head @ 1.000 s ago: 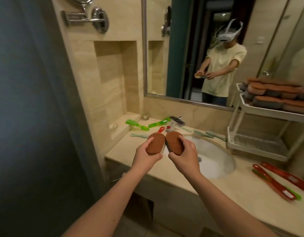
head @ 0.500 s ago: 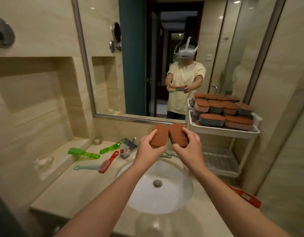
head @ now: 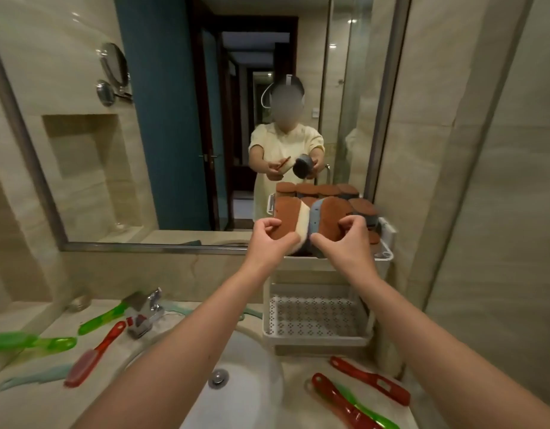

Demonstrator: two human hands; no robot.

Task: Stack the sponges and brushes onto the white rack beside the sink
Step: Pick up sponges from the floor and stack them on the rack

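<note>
1. Your left hand (head: 269, 239) grips a cream-backed sponge (head: 288, 219), arm outstretched.
2. Your right hand (head: 345, 243) grips a grey-backed sponge (head: 328, 219), touching the first.
3. Both hover at the white rack (head: 388, 243)'s crowded top tier; its lower tray (head: 317, 339) is bare.

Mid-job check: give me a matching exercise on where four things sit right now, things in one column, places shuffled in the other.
Things:
1. brown sponge with cream foam base
2. brown sponge with grey-blue foam base
3. white perforated lower rack shelf
4. red plastic brush by the tap

Places:
A. countertop left of the white basin
B. in the right hand
C. holding nothing
D. in the left hand

Pairs: 1-D, 2-B, 3-C, 4-A
</note>
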